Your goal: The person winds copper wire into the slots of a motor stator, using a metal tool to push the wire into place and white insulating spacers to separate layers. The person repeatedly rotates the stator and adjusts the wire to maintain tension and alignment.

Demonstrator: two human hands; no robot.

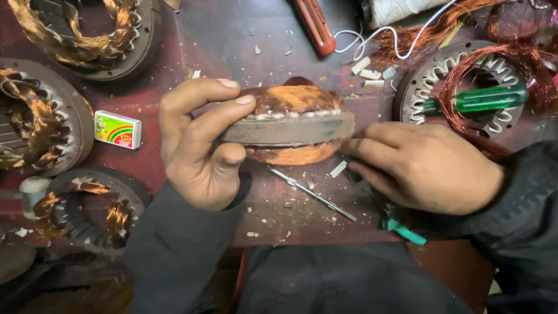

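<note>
1. The left hand [200, 145] has its fingers clamped on the left end of a motor ring wound with copper wire [289, 123], held on edge just above the desk [232, 35].
2. The right hand [424, 166] has its fingers together, touching the ring's right end.
3. A thin metal rod [311, 193] lies below the ring.
4. A matchbox [118, 129] sits to the left; a green-handled screwdriver [479, 100] rests across another wound ring [459, 87].
</note>
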